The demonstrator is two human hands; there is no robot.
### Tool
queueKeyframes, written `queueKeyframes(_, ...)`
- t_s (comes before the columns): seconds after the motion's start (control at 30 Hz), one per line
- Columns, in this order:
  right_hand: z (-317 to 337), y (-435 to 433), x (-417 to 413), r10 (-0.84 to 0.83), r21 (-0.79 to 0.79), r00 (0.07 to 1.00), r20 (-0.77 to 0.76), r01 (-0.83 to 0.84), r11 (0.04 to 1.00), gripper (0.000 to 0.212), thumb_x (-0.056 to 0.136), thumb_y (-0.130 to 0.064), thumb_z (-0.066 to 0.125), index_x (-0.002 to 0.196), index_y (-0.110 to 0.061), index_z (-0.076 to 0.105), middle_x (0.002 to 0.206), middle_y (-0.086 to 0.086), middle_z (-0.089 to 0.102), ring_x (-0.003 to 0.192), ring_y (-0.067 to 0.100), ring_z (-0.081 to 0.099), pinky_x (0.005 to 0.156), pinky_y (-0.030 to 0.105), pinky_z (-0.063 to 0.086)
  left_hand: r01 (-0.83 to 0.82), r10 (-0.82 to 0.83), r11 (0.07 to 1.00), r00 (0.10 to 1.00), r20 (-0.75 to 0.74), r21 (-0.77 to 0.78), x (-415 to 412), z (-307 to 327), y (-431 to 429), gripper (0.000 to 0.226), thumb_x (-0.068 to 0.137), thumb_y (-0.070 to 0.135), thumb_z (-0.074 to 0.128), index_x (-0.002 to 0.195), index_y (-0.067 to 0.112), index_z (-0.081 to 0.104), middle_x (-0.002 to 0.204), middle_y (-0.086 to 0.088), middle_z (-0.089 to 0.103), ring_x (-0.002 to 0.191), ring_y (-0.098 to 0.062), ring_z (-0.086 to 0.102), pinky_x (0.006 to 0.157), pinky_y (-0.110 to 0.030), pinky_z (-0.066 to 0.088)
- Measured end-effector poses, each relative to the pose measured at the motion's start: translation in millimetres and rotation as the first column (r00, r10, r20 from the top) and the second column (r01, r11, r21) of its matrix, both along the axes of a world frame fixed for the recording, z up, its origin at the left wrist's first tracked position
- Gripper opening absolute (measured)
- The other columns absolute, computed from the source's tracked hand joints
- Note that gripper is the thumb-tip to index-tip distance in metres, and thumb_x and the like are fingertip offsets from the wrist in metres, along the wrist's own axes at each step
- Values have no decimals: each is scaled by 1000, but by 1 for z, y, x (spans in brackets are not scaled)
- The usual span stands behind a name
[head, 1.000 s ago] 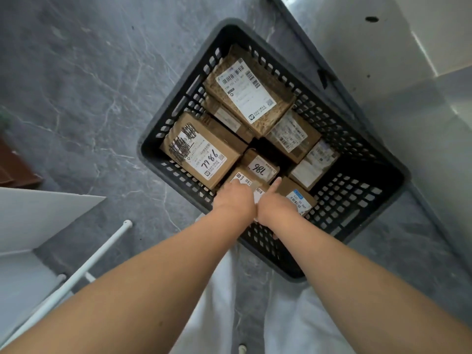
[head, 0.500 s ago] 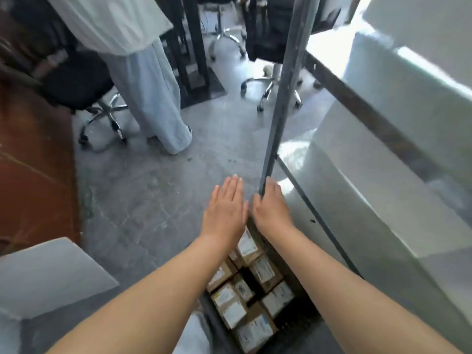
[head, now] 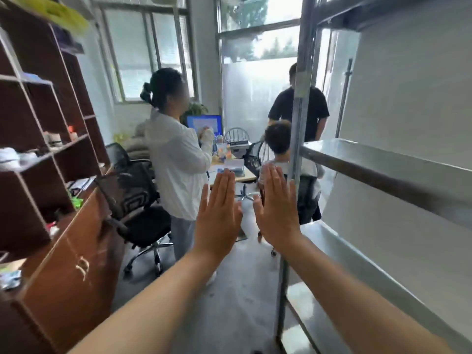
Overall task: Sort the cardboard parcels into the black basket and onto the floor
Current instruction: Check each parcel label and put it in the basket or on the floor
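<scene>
Moved since the earlier frames: left grip (head: 219, 218) and right grip (head: 277, 213), up from the parcels in the black basket into open air ahead, with the view swung off the basket and onto the room. State of both: released, palms outward, fingers straight and together, nothing held. Position: side by side with a narrow gap between; right grip just beside the upright post (head: 298, 118) of the metal rack (head: 383, 162). Task items: black basket and cardboard parcels out of view, judged to sit below the frame near the foot of the rack; none seen on the visible floor (head: 229, 290). Surroundings: person in white (head: 176, 169), child (head: 277, 137) and person in black (head: 283, 111) ahead by a desk (head: 245, 176); office chair (head: 138, 195) and wooden cabinet (head: 66, 264) to the left. Hazards, as judged: blind reach downward with head raised, hence knuckles against the post or the basket rim; step forward into the unseen basket; child wandering into the narrow aisle; sorting left unchecked, with no parcel in sight
</scene>
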State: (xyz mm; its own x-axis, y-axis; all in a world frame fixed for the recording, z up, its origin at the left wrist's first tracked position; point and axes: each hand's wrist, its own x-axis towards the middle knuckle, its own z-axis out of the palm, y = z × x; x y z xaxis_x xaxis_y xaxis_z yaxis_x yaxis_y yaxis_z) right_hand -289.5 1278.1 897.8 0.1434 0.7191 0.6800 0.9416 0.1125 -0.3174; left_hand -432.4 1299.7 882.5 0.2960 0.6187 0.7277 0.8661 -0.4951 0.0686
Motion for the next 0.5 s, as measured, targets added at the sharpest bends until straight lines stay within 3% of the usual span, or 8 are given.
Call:
queueKeyframes(0.13, 40, -7, 9, -74, 105, 996, 53, 68, 992, 74, 97, -28, 54, 157, -12, 15, 165, 1, 11, 151, 14, 0, 123, 46, 0, 40, -39, 998, 999, -9, 44, -2, 40, 1, 63, 99, 32, 26, 156, 10, 12, 165, -4, 7, 152, -17, 5, 123, -44, 12)
queueKeyframes(0.23, 48, -15, 8, -166, 164, 985, 46, 156, 974, 75, 93, -27, 62, 155, -12, 23, 163, 3, 18, 148, 13, 1, 121, 44, 0, 66, -64, 995, 997, -32, 75, -1, 49, 8, 63, 100, 32, 31, 156, 9, 12, 164, -5, 9, 152, -18, 7, 122, -46, 16)
queueKeyframes(0.37, 42, -36, 6, -265, 118, 963, 43, 258, 959, 71, 97, -35, 51, 157, -15, 18, 165, 1, 11, 149, 12, -3, 122, 44, -2, 160, -152, 982, 985, -82, 101, 7, 48, 10, 62, 101, 32, 32, 155, 7, 16, 164, -8, 12, 151, -21, 11, 118, -50, 23)
queueKeyframes(0.5, 30, -78, 21, -375, 20, 926, 33, 375, 927, 68, 98, -33, 34, 158, -16, 7, 165, -2, -2, 151, 12, -8, 123, 45, -4, 277, -264, 957, 954, -138, 84, 33, 27, 5, 62, 103, 33, 28, 156, 6, 10, 164, -9, 6, 152, -22, 7, 119, -50, 19)
